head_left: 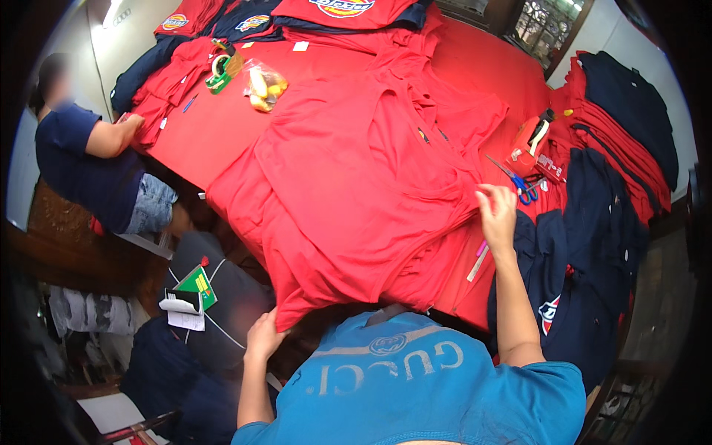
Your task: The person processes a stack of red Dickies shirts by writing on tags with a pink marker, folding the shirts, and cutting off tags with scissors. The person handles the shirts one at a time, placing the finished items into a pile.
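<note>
A red sleeveless shirt (334,170) lies spread over a stack of red garments, its wide neck opening toward the far right. At its near-left corner, my left hand (263,335) is closed on the hem, which hangs past the table edge. My right hand (498,215) is at the shirt's right edge, fingers bent, with the cloth drawn to a point beside them; the fingertips partly hide the grip. Blue-handled scissors (525,190) lie just beyond my right hand. A pink pen (481,248) and a pale ruler-like strip (478,265) lie nearer to me.
Folded red and navy garments (623,126) are piled at right, with more (348,18) at the far side. A red tape dispenser (528,142), a green tape dispenser (220,73) and a bag of yellow fruit (263,85) rest on the red-covered table (193,137). Another person (89,156) works at left.
</note>
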Demonstrator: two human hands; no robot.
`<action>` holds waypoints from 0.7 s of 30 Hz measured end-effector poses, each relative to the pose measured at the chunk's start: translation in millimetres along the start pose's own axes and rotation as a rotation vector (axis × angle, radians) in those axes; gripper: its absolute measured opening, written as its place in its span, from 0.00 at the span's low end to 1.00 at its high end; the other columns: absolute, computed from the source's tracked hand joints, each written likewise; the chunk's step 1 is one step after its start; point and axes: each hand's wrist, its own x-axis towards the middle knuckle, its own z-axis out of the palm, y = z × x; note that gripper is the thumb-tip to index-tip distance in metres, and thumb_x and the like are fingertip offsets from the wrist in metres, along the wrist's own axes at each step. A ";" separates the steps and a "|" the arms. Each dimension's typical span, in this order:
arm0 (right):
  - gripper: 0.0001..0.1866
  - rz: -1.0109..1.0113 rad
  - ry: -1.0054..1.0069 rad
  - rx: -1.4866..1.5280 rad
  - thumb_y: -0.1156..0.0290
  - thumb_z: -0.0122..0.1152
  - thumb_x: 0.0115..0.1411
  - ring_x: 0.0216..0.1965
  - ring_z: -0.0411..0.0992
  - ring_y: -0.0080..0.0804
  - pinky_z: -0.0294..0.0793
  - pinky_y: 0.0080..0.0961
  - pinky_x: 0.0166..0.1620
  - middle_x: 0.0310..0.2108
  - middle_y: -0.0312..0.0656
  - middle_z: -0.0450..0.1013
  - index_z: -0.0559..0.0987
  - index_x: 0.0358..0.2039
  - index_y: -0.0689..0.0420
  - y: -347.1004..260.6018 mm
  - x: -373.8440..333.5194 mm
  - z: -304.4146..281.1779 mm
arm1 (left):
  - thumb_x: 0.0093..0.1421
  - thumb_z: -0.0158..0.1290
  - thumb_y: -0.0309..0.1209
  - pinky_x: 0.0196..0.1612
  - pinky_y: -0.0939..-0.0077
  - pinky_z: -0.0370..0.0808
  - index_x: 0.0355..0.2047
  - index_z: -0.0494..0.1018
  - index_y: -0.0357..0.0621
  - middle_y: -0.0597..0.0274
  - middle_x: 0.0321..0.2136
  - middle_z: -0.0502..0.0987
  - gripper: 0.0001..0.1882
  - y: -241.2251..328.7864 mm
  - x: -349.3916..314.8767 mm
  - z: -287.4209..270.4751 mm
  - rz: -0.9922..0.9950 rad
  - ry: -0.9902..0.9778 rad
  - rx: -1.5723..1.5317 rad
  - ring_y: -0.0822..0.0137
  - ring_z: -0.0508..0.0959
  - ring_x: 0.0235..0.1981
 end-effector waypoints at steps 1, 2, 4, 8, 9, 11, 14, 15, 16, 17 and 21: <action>0.15 -0.046 -0.001 -0.067 0.59 0.64 0.56 0.45 0.66 0.43 0.63 0.39 0.50 0.39 0.42 0.70 0.79 0.39 0.56 -7.6 -1.0 8.0 | 0.50 0.63 0.38 0.49 0.58 0.73 0.56 0.68 0.48 0.50 0.42 0.76 0.32 8.5 3.8 -9.9 0.024 -0.024 -0.008 0.51 0.75 0.48; 0.17 -0.097 0.006 -0.136 0.58 0.65 0.55 0.44 0.66 0.42 0.63 0.39 0.49 0.38 0.41 0.70 0.79 0.39 0.56 -12.7 0.6 16.0 | 0.49 0.64 0.39 0.50 0.58 0.73 0.55 0.68 0.47 0.51 0.42 0.76 0.33 17.3 8.7 -20.0 0.052 -0.040 -0.019 0.51 0.75 0.48; 0.16 0.019 -0.178 -0.393 0.57 0.66 0.53 0.45 0.65 0.41 0.62 0.40 0.47 0.38 0.41 0.70 0.79 0.37 0.55 -22.4 9.1 25.1 | 0.51 0.63 0.41 0.50 0.61 0.73 0.53 0.71 0.45 0.52 0.42 0.76 0.30 41.3 17.9 -47.2 0.142 -0.007 -0.090 0.52 0.76 0.47; 0.11 -0.234 -0.059 0.071 0.65 0.63 0.54 0.39 0.70 0.43 0.67 0.39 0.43 0.35 0.42 0.73 0.75 0.34 0.57 -102.7 14.7 28.9 | 0.60 0.57 0.42 0.48 0.64 0.74 0.49 0.73 0.40 0.58 0.43 0.77 0.22 106.9 42.6 -81.4 0.379 -0.127 -0.751 0.62 0.78 0.45; 0.11 -0.268 -0.195 0.403 0.67 0.61 0.55 0.38 0.72 0.43 0.69 0.38 0.43 0.36 0.44 0.74 0.75 0.37 0.58 -127.5 11.0 30.0 | 0.63 0.54 0.42 0.50 0.64 0.73 0.49 0.73 0.39 0.59 0.43 0.77 0.21 134.1 49.8 -76.8 0.468 -0.144 -1.094 0.63 0.77 0.46; 0.11 -0.436 -0.515 0.693 0.69 0.57 0.60 0.41 0.74 0.45 0.71 0.37 0.47 0.38 0.46 0.76 0.75 0.43 0.58 -171.7 5.7 24.6 | 0.67 0.48 0.42 0.54 0.65 0.70 0.48 0.73 0.39 0.60 0.44 0.77 0.19 178.5 73.6 -63.1 0.437 -0.206 -1.688 0.63 0.76 0.49; 0.10 -0.434 -0.555 0.631 0.69 0.54 0.62 0.47 0.72 0.45 0.70 0.35 0.51 0.42 0.46 0.75 0.77 0.42 0.57 -162.4 6.0 22.2 | 0.68 0.47 0.35 0.52 0.66 0.72 0.46 0.72 0.38 0.58 0.44 0.77 0.14 198.5 132.0 -58.4 0.321 -0.149 -1.931 0.64 0.76 0.47; 0.10 -0.246 -0.575 0.638 0.71 0.53 0.62 0.49 0.71 0.42 0.70 0.34 0.51 0.43 0.45 0.76 0.78 0.42 0.58 -147.4 11.4 19.6 | 0.65 0.50 0.29 0.50 0.67 0.73 0.45 0.73 0.39 0.58 0.42 0.78 0.11 198.0 142.5 -59.4 0.329 -0.115 -1.934 0.66 0.77 0.45; 0.14 -0.151 -0.569 0.651 0.74 0.53 0.61 0.50 0.71 0.40 0.72 0.32 0.50 0.50 0.46 0.72 0.77 0.47 0.56 -130.6 14.3 17.8 | 0.64 0.50 0.27 0.50 0.69 0.73 0.45 0.72 0.39 0.58 0.43 0.77 0.10 199.2 143.5 -59.6 0.344 -0.132 -1.852 0.67 0.77 0.44; 0.18 -0.186 -0.533 0.629 0.74 0.56 0.59 0.48 0.71 0.40 0.73 0.31 0.49 0.54 0.47 0.68 0.75 0.50 0.55 -128.9 13.9 11.3 | 0.63 0.51 0.26 0.49 0.70 0.73 0.45 0.72 0.39 0.59 0.43 0.77 0.11 197.2 144.7 -61.7 0.358 -0.135 -1.770 0.68 0.77 0.44; 0.43 -0.221 -0.652 0.648 0.68 0.68 0.51 0.41 0.69 0.38 0.75 0.31 0.46 0.60 0.47 0.56 0.59 0.66 0.46 -159.7 -3.4 1.5 | 0.63 0.51 0.26 0.51 0.74 0.71 0.50 0.69 0.35 0.58 0.45 0.74 0.15 218.7 117.9 -81.3 0.508 -0.061 -1.561 0.68 0.74 0.46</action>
